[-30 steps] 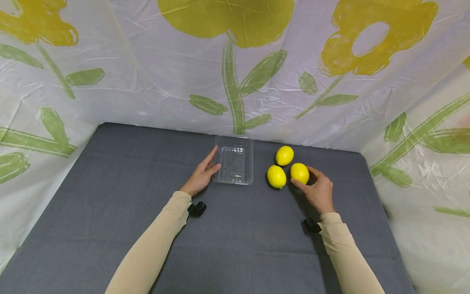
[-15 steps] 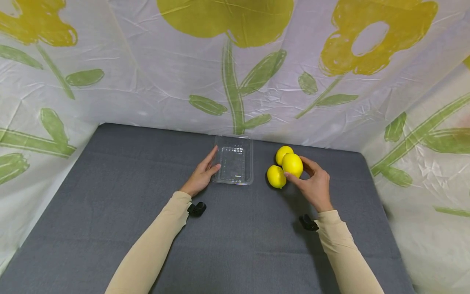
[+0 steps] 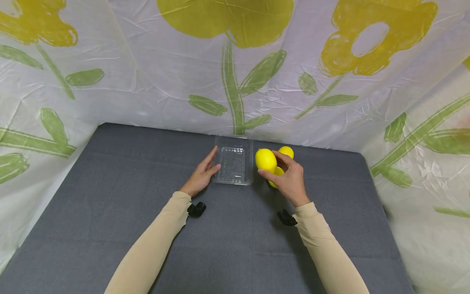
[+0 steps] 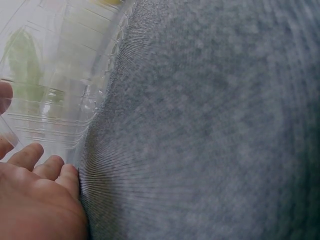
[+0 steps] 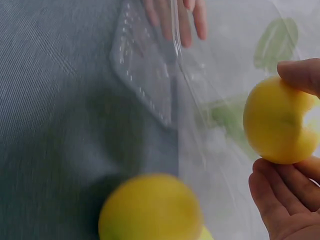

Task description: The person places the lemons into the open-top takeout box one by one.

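My right hand [image 3: 269,165] holds a yellow lemon [image 3: 265,158] in the air just right of a clear plastic tray [image 3: 233,165]. In the right wrist view, thumb and fingers [image 5: 280,185] pinch that lemon [image 5: 277,122] over the tray [image 5: 145,75]. A second lemon [image 3: 287,151] lies on the grey cloth behind the hand. A third lemon [image 3: 273,183] is partly hidden under it and appears blurred as a lemon [image 5: 150,210] in the right wrist view. My left hand [image 3: 211,161] rests with straight fingers against the tray's left rim. Its fingers [image 4: 40,160] touch the empty tray [image 4: 55,100].
A grey cloth [image 3: 110,183] covers the table. A white sheet with yellow flowers [image 3: 235,61] hangs close behind and on both sides. The tray stands near the back edge. Small black clips [image 3: 196,209] sit at both wrists.
My right hand lifted one lemon from the group of three and carried it left toward the tray. The left hand and tray stayed put.
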Tool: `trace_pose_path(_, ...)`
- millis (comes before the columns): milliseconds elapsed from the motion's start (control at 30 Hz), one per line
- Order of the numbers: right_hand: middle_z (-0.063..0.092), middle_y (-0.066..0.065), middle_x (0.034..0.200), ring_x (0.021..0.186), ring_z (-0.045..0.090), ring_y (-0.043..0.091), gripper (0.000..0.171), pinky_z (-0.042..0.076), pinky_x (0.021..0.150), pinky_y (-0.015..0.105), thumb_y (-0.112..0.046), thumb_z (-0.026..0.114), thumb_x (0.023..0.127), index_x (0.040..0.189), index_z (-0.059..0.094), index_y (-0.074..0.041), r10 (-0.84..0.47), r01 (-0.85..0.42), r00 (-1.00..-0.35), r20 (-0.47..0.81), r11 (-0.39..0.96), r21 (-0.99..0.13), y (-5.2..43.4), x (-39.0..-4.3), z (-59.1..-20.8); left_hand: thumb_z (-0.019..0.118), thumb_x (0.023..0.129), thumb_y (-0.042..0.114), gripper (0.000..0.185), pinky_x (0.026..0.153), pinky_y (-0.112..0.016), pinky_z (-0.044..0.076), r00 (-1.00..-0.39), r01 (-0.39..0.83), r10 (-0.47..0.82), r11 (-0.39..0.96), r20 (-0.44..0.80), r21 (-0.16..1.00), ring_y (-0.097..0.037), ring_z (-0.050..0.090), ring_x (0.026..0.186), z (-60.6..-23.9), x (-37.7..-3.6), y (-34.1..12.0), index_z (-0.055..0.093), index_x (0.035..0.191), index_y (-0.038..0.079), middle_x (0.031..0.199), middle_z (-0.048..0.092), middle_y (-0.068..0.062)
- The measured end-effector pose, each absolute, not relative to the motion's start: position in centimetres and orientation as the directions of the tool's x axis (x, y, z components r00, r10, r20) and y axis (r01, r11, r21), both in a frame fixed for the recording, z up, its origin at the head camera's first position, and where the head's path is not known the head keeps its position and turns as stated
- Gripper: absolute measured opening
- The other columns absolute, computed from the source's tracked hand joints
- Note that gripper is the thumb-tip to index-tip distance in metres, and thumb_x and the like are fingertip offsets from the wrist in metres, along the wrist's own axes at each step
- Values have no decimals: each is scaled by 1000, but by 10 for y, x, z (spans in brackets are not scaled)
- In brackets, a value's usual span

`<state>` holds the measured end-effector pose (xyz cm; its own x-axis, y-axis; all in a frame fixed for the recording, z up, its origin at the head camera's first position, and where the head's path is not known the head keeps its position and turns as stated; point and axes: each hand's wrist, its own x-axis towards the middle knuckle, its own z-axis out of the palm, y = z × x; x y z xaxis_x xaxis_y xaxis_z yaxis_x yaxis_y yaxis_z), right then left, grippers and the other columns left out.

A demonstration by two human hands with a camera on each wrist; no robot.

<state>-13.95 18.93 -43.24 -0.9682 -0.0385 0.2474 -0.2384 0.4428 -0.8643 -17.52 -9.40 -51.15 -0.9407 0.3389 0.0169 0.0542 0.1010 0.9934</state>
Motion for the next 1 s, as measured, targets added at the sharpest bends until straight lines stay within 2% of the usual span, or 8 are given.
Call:
trace_pose_path(133, 65, 17, 130, 119, 64, 31, 68, 51, 104, 43, -15, 92, 76, 135, 62, 1, -75, -234, -972, 225, 451, -861, 173, -145, -435, 46, 109, 8, 65, 125, -46, 10, -938, 65, 346, 101, 26, 993, -27, 6, 156, -511, -175, -94, 10, 164, 8, 170, 8, -10)
trace_pose_path(333, 62, 20, 133, 122, 62, 36, 70, 49, 105, 50, -16, 90, 78, 137, 59, 4, -135, -229, -973, 188, 428, -874, 152, -154, -439, 46, 109, 9, 66, 125, -47, 11, -934, 81, 354, 99, 41, 992, -27, 8, 155, -512, -175, -95, 10, 164, 8, 170, 8, -10)
trace_pose_path(467, 60, 20, 137, 124, 61, 34, 71, 49, 105, 47, -16, 89, 80, 140, 57, 4, -169, -221, -972, 164, 417, -881, 141, -159, -442, 47, 109, 9, 66, 125, -47, 13, -935, 100, 352, 115, 53, 988, -30, 9, 155, -513, -174, -96, 10, 164, 8, 170, 8, -12)
trace_pose_path(700, 58, 19, 141, 126, 60, 33, 74, 50, 105, 43, -18, 89, 80, 142, 55, 3, -195, -203, -972, 130, 421, -884, 130, -164, -448, 48, 109, 11, 67, 125, -45, 11, -937, 65, 349, 119, 19, 991, -25, 9, 156, -510, -174, -96, 10, 165, 11, 170, 8, -7)
trace_pose_path(1000, 59, 18, 139, 123, 61, 32, 72, 51, 104, 45, -21, 89, 81, 142, 57, 1, -204, -200, -972, 113, 478, -855, 127, -168, -455, 47, 109, 10, 67, 126, -42, 12, -938, 54, 347, 126, 7, 991, -23, 9, 156, -509, -174, -95, 9, 165, 12, 170, 7, -6)
